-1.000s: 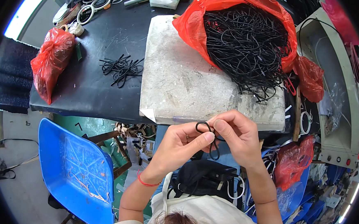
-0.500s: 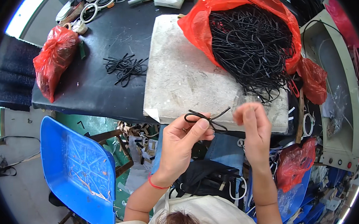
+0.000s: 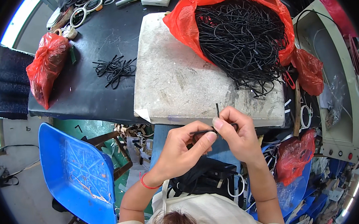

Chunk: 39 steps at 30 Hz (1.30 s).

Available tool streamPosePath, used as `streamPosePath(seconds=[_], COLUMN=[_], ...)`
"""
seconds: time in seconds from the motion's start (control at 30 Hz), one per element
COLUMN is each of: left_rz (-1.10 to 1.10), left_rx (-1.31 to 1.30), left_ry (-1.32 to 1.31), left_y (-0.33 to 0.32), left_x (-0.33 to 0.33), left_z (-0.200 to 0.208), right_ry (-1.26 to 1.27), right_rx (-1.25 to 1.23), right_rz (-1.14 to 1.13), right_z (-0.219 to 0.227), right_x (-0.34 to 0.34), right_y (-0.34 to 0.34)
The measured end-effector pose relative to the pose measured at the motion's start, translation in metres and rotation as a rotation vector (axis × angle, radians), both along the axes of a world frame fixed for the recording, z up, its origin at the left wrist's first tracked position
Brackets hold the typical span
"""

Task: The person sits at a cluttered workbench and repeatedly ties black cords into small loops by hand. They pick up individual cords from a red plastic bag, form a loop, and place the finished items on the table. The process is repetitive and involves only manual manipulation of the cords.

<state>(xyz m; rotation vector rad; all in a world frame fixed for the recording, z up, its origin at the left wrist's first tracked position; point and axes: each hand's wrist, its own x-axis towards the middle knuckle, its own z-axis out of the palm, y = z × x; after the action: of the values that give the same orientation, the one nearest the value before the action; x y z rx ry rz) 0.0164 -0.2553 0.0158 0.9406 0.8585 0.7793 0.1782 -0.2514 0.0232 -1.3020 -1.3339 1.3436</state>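
Just off the near edge of the pale, stained slab point(image 3: 173, 85), I hold a short black cord point(image 3: 201, 132) between both hands. My left hand point(image 3: 188, 148) pinches it with thumb and forefinger. My right hand point(image 3: 242, 137) grips it close beside, fingertips touching or nearly touching the left ones. One cord end sticks up above the right thumb; the fingers hide the middle, so I cannot tell how it is looped. Many loose black cords point(image 3: 241, 42) spill from an open red plastic bag point(image 3: 182, 19) on the slab. Left of the slab lies a small pile of looped black cords point(image 3: 115, 70).
On the dark table point(image 3: 92, 96) sits a tied red bag point(image 3: 47, 68) at the left, with white rings point(image 3: 78, 17) at the back. A blue plastic scoop-shaped bin point(image 3: 78, 171) stands lower left. A grey metal machine housing point(image 3: 340, 114) rises at the right, near another red bag point(image 3: 295, 158).
My right hand has moved left and down and now grips the cord, which my left hand alone held before. The cord's visible loop is now mostly covered by fingers. The view has shifted slightly.
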Motion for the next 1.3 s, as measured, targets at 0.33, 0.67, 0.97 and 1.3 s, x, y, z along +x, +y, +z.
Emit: streamPosePath(seconds=[0.33, 0.67, 0.97, 1.3], left_rz=[0.232, 0.231, 0.152, 0.155], left_rx=[0.245, 0.107, 0.036, 0.157], left_ry=[0.148, 0.0, 0.042, 0.13], left_y=[-0.004, -0.013, 0.003, 0.005], left_x=[0.019, 0.027, 0.006, -0.001], left_z=[-0.018, -0.01, -0.026, -0.024], right_ry=[0.021, -0.059, 0.267, 0.216], right_rx=[0.041, 0.155, -0.227, -0.152], right_rz=[-0.246, -0.389, -0.287, -0.072], right_z=[-0.013, -0.019, -0.016, -0.004], right_x=[-0.013, -0.015, -0.003, -0.004], right_y=[0.0, 0.005, 0.009, -0.009])
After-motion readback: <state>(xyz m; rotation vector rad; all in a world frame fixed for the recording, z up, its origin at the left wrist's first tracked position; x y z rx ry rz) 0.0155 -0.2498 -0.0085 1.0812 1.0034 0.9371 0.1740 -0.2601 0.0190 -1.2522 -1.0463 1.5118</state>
